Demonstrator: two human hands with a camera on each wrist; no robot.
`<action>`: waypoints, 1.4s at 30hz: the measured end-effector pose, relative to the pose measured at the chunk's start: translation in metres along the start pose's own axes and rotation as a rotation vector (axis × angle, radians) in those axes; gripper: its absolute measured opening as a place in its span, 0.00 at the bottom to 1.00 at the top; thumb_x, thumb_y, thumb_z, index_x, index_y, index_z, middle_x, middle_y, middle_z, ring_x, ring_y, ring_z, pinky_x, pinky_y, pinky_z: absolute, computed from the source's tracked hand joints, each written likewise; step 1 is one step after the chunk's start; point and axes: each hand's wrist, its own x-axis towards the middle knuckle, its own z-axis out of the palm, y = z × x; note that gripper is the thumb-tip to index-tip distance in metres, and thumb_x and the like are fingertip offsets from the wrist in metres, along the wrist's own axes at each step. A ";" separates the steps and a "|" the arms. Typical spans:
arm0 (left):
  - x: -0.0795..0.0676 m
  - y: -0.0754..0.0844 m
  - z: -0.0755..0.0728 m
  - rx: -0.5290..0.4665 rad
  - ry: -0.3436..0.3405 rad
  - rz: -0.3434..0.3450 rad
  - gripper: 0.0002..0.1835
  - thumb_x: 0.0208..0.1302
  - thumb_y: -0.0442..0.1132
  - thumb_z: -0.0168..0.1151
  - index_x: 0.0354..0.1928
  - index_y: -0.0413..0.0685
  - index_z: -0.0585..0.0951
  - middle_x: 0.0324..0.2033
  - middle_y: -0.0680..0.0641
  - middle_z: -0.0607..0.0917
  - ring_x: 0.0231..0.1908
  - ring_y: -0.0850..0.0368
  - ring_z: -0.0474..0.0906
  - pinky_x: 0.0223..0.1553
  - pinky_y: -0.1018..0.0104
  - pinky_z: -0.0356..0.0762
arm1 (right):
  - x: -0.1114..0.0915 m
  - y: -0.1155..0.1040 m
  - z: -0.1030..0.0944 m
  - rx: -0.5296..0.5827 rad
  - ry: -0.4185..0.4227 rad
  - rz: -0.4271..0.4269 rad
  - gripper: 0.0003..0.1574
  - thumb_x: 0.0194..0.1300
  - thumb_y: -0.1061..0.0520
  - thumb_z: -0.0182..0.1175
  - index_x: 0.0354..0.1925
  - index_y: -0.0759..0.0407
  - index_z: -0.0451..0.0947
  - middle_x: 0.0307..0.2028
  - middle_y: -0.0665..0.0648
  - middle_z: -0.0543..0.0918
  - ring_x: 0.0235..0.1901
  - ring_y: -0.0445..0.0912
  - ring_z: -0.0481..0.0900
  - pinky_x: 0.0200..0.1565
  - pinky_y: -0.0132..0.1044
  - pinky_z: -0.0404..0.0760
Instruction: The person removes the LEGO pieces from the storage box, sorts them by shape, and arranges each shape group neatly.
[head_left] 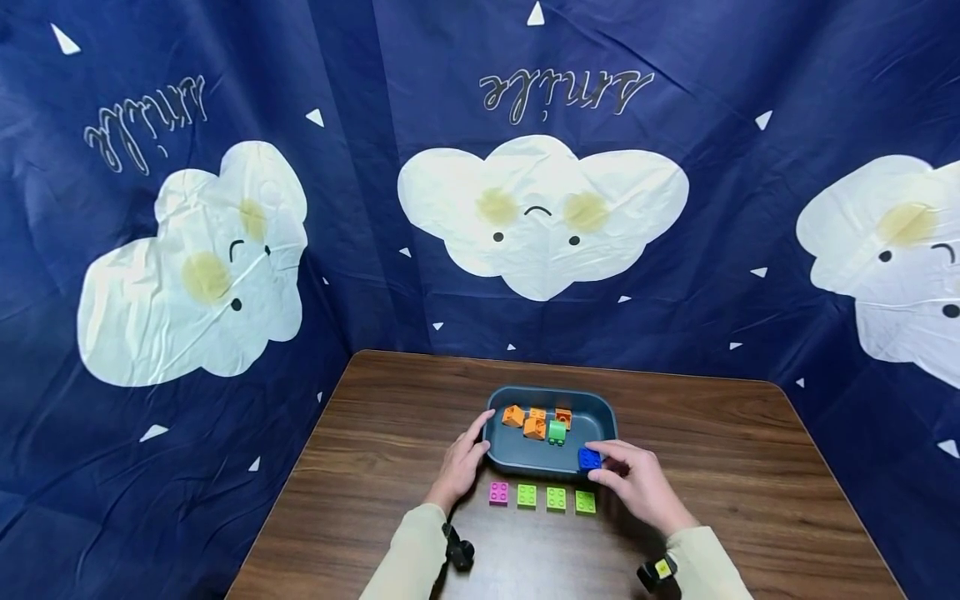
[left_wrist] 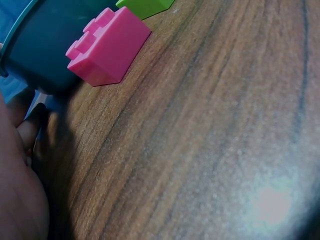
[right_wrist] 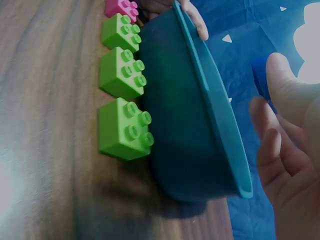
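Observation:
My right hand pinches a blue building block between thumb and fingers, over the near right corner of a dark teal plastic tray. In the right wrist view the blue block is mostly hidden behind the thumb. At the tray's left end my left hand holds the rim, one finger hooked over it. Inside the tray lie several orange blocks and a green block. A pink block stands in front of the tray, nearest the left hand.
Three lime green blocks, the first of them beside the pink one, continue the row along the tray's near side, studs up. The wooden table ends at a dark blue curtain printed with clouds.

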 end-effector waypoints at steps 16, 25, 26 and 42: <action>0.001 -0.001 0.000 0.038 0.012 0.026 0.31 0.76 0.43 0.52 0.79 0.71 0.67 0.69 0.49 0.78 0.60 0.46 0.76 0.62 0.38 0.70 | -0.044 0.007 -0.001 -0.081 0.040 0.032 0.26 0.63 0.65 0.73 0.60 0.58 0.86 0.49 0.52 0.89 0.43 0.34 0.83 0.40 0.33 0.85; 0.001 0.000 0.001 0.045 0.014 0.010 0.31 0.77 0.43 0.51 0.79 0.72 0.66 0.68 0.50 0.79 0.58 0.48 0.76 0.61 0.37 0.70 | -0.064 0.021 0.008 -0.048 0.146 0.005 0.26 0.53 0.70 0.77 0.52 0.60 0.88 0.43 0.52 0.89 0.36 0.33 0.83 0.35 0.27 0.82; 0.001 0.001 0.001 0.040 0.012 0.008 0.32 0.77 0.43 0.51 0.79 0.73 0.66 0.68 0.50 0.79 0.58 0.47 0.76 0.62 0.37 0.69 | -0.066 0.023 0.009 -0.044 0.154 -0.002 0.27 0.52 0.71 0.77 0.52 0.61 0.88 0.43 0.53 0.89 0.36 0.33 0.83 0.35 0.25 0.81; 0.001 0.000 0.001 0.048 0.016 0.014 0.31 0.78 0.43 0.51 0.80 0.73 0.66 0.53 0.48 0.82 0.51 0.50 0.74 0.56 0.44 0.70 | -0.076 0.043 0.018 -0.079 0.197 0.195 0.24 0.48 0.68 0.81 0.47 0.58 0.90 0.27 0.42 0.86 0.27 0.31 0.79 0.29 0.29 0.77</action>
